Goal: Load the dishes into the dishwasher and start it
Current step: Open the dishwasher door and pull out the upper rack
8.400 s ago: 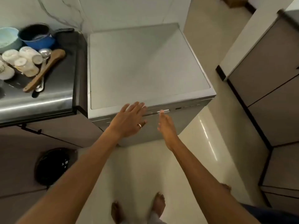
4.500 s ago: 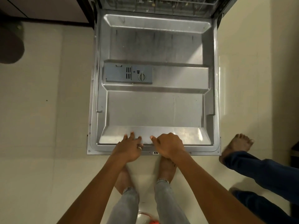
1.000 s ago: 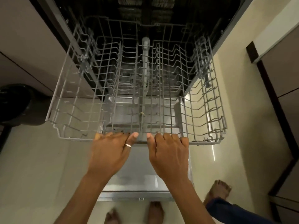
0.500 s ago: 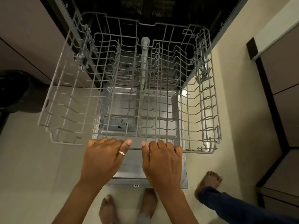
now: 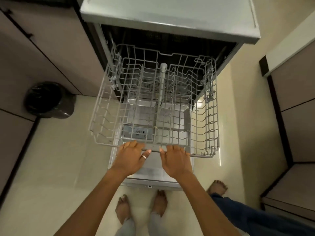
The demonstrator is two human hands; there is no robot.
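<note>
The dishwasher [image 5: 170,16] stands open with its steel door [image 5: 153,172] folded flat toward me. Its grey wire upper rack [image 5: 105,106] is pulled out over the door and holds no dishes. My left hand [image 5: 131,157], with a ring on one finger, curls over the rack's front rail left of centre. My right hand [image 5: 177,159] grips the same rail just to the right, the two hands a little apart. No dishes are in view.
A black bin [image 5: 49,99] sits on the floor at the left by the cabinets. More cabinets [image 5: 293,103] line the right side. Another person's foot and blue trouser leg [image 5: 238,206] are at lower right. My bare feet [image 5: 141,206] stand at the door's edge.
The rack has slid further out toward me with both hands on its front rail. The view has tipped up, so the dishwasher's top now shows.
</note>
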